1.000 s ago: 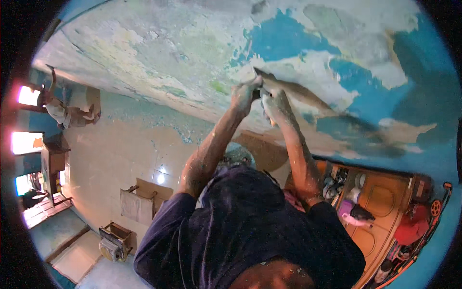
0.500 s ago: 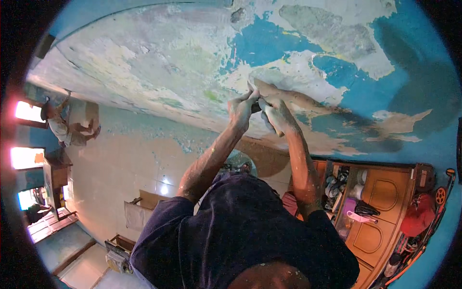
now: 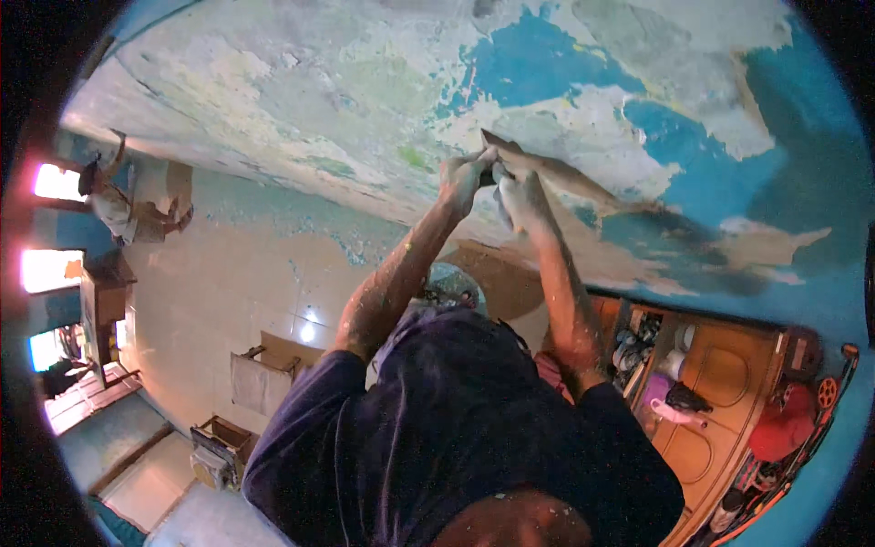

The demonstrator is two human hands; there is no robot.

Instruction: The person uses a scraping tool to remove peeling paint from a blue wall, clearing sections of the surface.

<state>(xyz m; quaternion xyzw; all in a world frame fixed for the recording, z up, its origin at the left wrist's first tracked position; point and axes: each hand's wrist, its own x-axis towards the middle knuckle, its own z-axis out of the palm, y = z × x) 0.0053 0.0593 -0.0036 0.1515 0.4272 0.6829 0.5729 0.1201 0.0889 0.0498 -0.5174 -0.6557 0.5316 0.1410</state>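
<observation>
My left hand (image 3: 460, 178) and my right hand (image 3: 521, 193) are raised together against a wall (image 3: 301, 100) of flaking paint, pale patches among blue (image 3: 529, 64). Both are closed on a small dark scraper (image 3: 488, 176) held between them, its tip pressed to the surface. A long brown strip of bare wall (image 3: 583, 187) runs to the right from the hands. Paint specks cover both forearms. The scraper's blade is mostly hidden by my fingers.
A wooden cabinet (image 3: 720, 383) with jars and a red thing (image 3: 784, 424) stands at the lower right. Two open boxes (image 3: 260, 378) (image 3: 219, 447) sit on the pale tiled floor (image 3: 228, 292). Bright windows (image 3: 55, 182) and wooden furniture (image 3: 105, 292) line the left.
The hands dipped slightly along the wall and came back up, still closed on the scraper. The view shifted a little with my head.
</observation>
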